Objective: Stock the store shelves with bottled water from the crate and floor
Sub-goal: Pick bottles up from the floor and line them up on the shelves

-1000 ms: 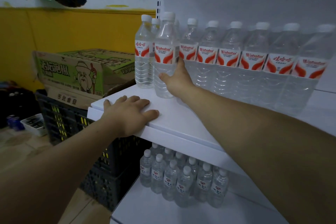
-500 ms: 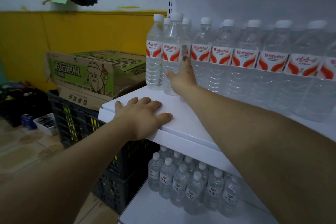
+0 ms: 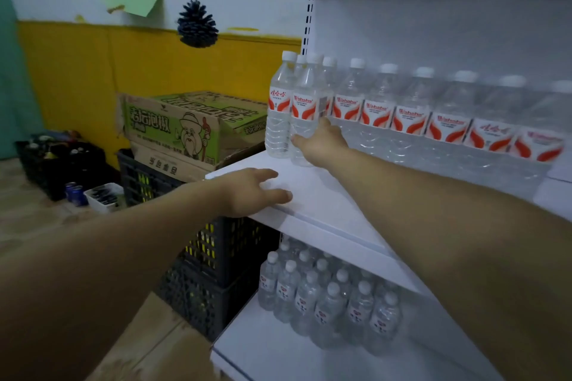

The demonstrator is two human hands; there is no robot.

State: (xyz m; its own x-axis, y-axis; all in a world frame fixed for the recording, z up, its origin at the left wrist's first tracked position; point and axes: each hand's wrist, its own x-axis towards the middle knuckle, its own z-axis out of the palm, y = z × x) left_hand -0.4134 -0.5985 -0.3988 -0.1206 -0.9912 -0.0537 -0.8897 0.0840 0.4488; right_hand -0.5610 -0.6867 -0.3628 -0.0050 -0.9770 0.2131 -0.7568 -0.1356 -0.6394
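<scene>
Plastic bottle (image 3: 306,108) upright, between right hand (image 3: 322,143) thumb and fingers (image 3: 325,123)

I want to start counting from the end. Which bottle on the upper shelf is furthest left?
The bottle with Chinese writing on its label, nearest the green cardboard box. Every other one on the upper shelf stands to its right.

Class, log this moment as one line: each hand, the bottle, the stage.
right hand: grips bottle | bottle: upright on shelf, near left end | left hand: flat on shelf edge | stage: bottle not yet released
</scene>
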